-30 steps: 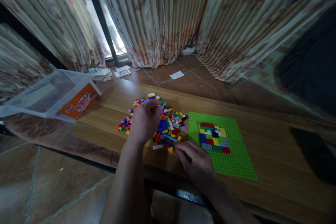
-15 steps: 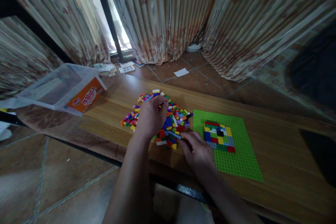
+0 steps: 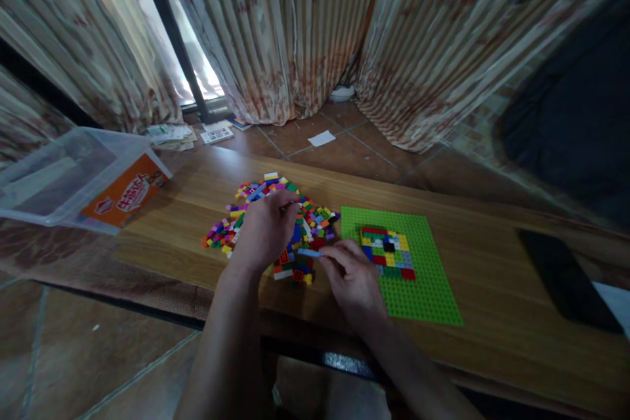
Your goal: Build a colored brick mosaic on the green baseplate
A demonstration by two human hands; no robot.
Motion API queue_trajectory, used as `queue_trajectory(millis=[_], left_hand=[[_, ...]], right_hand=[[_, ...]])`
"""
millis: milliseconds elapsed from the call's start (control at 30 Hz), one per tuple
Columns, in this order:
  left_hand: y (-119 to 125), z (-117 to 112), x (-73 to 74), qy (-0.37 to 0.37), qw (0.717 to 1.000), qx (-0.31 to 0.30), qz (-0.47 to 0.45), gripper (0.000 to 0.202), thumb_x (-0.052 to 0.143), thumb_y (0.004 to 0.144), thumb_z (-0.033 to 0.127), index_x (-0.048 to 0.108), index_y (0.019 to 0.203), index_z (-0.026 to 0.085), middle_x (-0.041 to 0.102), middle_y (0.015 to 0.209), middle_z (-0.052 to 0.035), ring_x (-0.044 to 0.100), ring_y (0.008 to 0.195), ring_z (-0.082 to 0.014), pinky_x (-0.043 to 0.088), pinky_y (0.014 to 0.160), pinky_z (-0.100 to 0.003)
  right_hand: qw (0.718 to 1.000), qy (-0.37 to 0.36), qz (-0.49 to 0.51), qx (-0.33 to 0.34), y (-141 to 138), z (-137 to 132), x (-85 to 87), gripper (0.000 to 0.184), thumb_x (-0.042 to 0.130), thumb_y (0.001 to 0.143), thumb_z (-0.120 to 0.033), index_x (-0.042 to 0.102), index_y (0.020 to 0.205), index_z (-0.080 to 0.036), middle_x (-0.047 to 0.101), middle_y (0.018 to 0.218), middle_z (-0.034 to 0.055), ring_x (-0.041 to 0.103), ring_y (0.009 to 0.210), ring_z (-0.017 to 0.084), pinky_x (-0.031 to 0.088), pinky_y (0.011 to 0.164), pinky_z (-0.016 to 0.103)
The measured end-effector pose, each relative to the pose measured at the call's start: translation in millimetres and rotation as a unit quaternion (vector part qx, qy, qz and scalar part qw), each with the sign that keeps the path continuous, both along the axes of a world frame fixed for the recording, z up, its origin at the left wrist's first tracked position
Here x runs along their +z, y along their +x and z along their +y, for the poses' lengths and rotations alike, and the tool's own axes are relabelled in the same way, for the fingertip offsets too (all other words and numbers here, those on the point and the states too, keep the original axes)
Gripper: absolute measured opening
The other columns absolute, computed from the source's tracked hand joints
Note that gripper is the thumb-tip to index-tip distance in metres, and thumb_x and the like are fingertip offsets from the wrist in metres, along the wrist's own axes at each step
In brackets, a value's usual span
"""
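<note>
On wooden table (image 3: 492,275) by curtains (image 3: 295,33), left hand (image 3: 264,231) curled on bricks (image 3: 317,222), right hand (image 3: 352,281) pinching blue brick (image 3: 309,252)

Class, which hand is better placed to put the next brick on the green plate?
Right, probably. The right hand lies beside the plate, touching a blue brick; the left hand rests farther off, on the pile.

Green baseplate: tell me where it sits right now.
In the head view the green baseplate lies flat on the wooden table, right of the brick pile and beside the right hand.
</note>
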State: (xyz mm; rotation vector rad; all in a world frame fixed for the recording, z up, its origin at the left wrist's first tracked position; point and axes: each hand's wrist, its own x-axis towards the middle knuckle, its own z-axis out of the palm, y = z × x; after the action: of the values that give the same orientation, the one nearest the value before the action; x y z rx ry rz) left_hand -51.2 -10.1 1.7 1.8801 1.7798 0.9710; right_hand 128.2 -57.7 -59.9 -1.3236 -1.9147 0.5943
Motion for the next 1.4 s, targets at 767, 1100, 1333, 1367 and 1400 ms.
queue_trajectory(millis=[767, 1100, 1333, 1367, 1400], left_hand=[[17, -1, 4.9, -0.039, 0.996, -0.073, 0.045, 0.024, 0.049, 0.086, 0.025, 0.07, 0.094, 0.017, 0.07, 0.074, -0.0014, 0.06, 0.063, -0.0143, 0.044, 0.064, -0.023], [19, 0, 6.5, -0.057, 0.993, -0.069, 0.076, 0.026, 0.048, 0.087, 0.029, 0.07, 0.095, 0.017, 0.07, 0.074, -0.003, 0.061, 0.06, -0.0155, 0.042, 0.061, -0.024], [21, 0, 5.8, -0.062, 0.993, -0.072, 0.07, 0.026, 0.049, 0.085, 0.03, 0.07, 0.094, 0.017, 0.07, 0.073, -0.0033, 0.06, 0.059, -0.0163, 0.041, 0.06, -0.025], [21, 0, 5.8, -0.063, 0.993, -0.073, 0.068, 0.026, 0.049, 0.085, 0.03, 0.07, 0.093, 0.017, 0.07, 0.072, -0.0031, 0.06, 0.059, -0.0161, 0.041, 0.059, -0.024], [21, 0, 5.7, -0.065, 0.993, -0.073, 0.068, 0.026, 0.049, 0.085, 0.03, 0.071, 0.093, 0.017, 0.069, 0.071, -0.003, 0.059, 0.058, -0.016, 0.04, 0.059, -0.024]], right_hand=[[0.946, -0.025, -0.036, -0.321, 123, 24, 33.2, 0.043, 0.061, 0.077, -0.057, 0.074, 0.084, -0.016, 0.066, 0.058, 0.0044, 0.058, 0.049, 0.017, 0.042, 0.048, 0.028], [0.944, -0.04, -0.119, -0.305, 118, 14, 33.6, 0.028, 0.059, 0.078, -0.045, 0.072, 0.075, -0.021, 0.067, 0.056, 0.0028, 0.059, 0.047, 0.018, 0.039, 0.049, 0.028], [0.946, -0.061, -0.161, -0.276, 102, 5, 28.5, 0.017, 0.057, 0.081, -0.036, 0.068, 0.079, -0.024, 0.072, 0.069, 0.0022, 0.064, 0.058, 0.02, 0.042, 0.056, 0.03], [0.947, -0.067, -0.157, -0.272, 101, 5, 27.8, 0.016, 0.057, 0.081, -0.036, 0.068, 0.081, -0.024, 0.073, 0.073, 0.0023, 0.066, 0.061, 0.021, 0.043, 0.057, 0.031], [0.95, -0.072, -0.149, -0.265, 100, 5, 27.2, 0.016, 0.058, 0.081, -0.036, 0.068, 0.082, -0.024, 0.073, 0.076, 0.0026, 0.067, 0.064, 0.021, 0.043, 0.059, 0.031]])
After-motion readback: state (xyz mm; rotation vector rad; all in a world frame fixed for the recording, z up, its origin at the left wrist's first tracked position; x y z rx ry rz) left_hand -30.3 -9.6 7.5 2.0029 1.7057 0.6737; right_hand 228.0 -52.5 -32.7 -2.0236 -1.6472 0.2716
